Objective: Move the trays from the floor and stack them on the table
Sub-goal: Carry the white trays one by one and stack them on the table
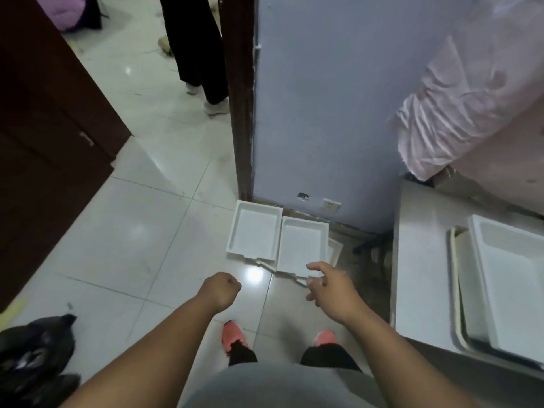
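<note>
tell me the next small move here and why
Probably lower the right hand onto the near edge of the right-hand floor tray and grip it. That hand hangs open just above that edge, empty; the left hand is a closed fist, and trays already sit on the table.

Two white shallow rectangular trays sit open side up on the tiled floor by the wall base: left tray [254, 234] and right tray [301, 245], side by side, edges touching or nearly so. The right one lies on top of at least one more tray [335, 251], whose rim pokes out at its right and near edges. On the counter [424, 260], a white deep tray [512, 278] rests upright inside a wider cream flat tray [455, 290].
</note>
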`<move>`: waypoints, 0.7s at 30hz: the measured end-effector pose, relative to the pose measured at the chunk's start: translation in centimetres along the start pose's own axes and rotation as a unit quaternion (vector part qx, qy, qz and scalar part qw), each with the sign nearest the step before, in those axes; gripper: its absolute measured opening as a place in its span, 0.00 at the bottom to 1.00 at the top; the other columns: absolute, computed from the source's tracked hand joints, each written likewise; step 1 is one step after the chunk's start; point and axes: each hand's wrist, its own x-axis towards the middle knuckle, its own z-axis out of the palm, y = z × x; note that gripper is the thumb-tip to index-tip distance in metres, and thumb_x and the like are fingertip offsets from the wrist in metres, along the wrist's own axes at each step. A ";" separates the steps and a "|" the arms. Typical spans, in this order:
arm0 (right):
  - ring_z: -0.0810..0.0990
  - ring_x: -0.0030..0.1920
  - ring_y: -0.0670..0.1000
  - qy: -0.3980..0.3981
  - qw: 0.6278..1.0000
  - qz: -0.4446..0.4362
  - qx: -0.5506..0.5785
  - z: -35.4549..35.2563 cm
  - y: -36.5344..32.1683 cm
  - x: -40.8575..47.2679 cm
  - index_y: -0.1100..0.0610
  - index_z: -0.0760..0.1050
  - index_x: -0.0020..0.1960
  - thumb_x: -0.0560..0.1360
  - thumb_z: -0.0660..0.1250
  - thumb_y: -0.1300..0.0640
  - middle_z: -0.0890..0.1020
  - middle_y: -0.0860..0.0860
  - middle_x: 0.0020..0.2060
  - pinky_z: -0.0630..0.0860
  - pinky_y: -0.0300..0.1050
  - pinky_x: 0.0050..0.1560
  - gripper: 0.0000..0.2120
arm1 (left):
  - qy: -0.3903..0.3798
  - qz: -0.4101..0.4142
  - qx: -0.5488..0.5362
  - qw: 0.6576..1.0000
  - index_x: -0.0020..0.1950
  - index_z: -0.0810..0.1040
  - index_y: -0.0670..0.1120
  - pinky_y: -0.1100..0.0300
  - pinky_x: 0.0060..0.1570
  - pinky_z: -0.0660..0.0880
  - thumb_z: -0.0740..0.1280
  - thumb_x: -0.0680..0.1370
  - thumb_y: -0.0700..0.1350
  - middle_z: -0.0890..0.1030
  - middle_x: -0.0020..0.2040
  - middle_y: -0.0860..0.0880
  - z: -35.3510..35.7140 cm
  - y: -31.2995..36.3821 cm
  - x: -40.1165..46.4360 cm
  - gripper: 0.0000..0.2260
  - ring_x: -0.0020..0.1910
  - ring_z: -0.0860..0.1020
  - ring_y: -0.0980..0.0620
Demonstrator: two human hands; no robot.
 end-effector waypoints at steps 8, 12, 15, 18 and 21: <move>0.85 0.41 0.50 -0.020 0.996 0.083 0.026 4.4 -1.0 4.8 0.53 0.77 0.63 0.78 0.65 0.59 0.86 0.54 0.40 0.76 0.36 0.41 0.14 | -0.053 -0.018 -0.023 0.998 0.44 0.78 0.44 0.47 0.55 0.79 0.64 0.77 0.44 0.82 0.45 0.47 -0.1 -1.8 4.1 0.06 0.43 0.81 0.48; 0.79 0.37 0.55 -0.036 0.976 0.168 0.137 5.7 -1.7 9.1 0.63 0.78 0.57 0.78 0.62 0.67 0.81 0.62 0.40 0.74 0.35 0.31 0.10 | -0.068 -0.039 -0.048 0.996 0.61 0.80 0.44 0.47 0.61 0.77 0.67 0.77 0.49 0.82 0.58 0.46 -0.2 -1.9 6.8 0.15 0.56 0.81 0.45; 0.80 0.35 0.55 -0.058 0.956 0.242 0.157 7.7 -0.2 13.6 0.65 0.78 0.52 0.79 0.61 0.64 0.81 0.58 0.37 0.72 0.46 0.38 0.08 | -0.057 -0.063 -0.047 0.995 0.60 0.81 0.45 0.47 0.62 0.76 0.66 0.76 0.50 0.82 0.58 0.44 -1.0 -2.0 9.4 0.16 0.57 0.80 0.44; 0.79 0.29 0.53 -0.105 0.938 0.301 0.134 9.8 1.7 18.1 0.63 0.79 0.49 0.77 0.62 0.63 0.81 0.56 0.34 0.70 0.43 0.33 0.07 | -0.034 -0.091 -0.060 0.993 0.57 0.82 0.45 0.47 0.60 0.77 0.65 0.73 0.52 0.83 0.55 0.43 -1.1 -2.4 12.7 0.17 0.55 0.81 0.43; 0.76 0.28 0.52 -0.127 0.938 0.308 0.095 11.8 4.0 25.0 0.61 0.78 0.44 0.78 0.60 0.65 0.80 0.56 0.33 0.69 0.38 0.27 0.09 | -0.029 -0.101 -0.024 0.994 0.55 0.82 0.47 0.60 0.47 0.77 0.64 0.78 0.49 0.84 0.51 0.47 -0.7 -3.6 18.7 0.11 0.47 0.82 0.49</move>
